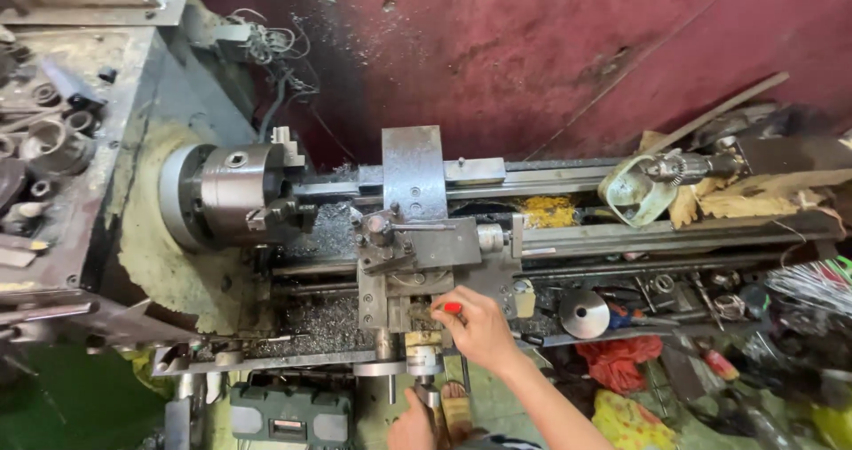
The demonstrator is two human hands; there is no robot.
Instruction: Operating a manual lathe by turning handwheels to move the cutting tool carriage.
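Note:
I look down on a metal lathe. Its steel chuck [232, 193] is at the left and the tool post [383, 235] sits on the carriage in the middle. My right hand [479, 327] rests on the carriage's front edge, pinching a small red-tipped thing [452, 308] in its fingers. My left hand [413, 423] is at the bottom edge, closed around the cross-slide handle [424, 363] below the carriage. Metal chips [321, 324] lie in the bed beside the carriage.
A drill chuck [667, 168] wrapped in a greenish strap lies on the bed rails at the right, by wood scraps. A steel cone piece [585, 313], red cloth [621, 361] and loose tools crowd the right side. Sockets fill a shelf [53, 139] at left.

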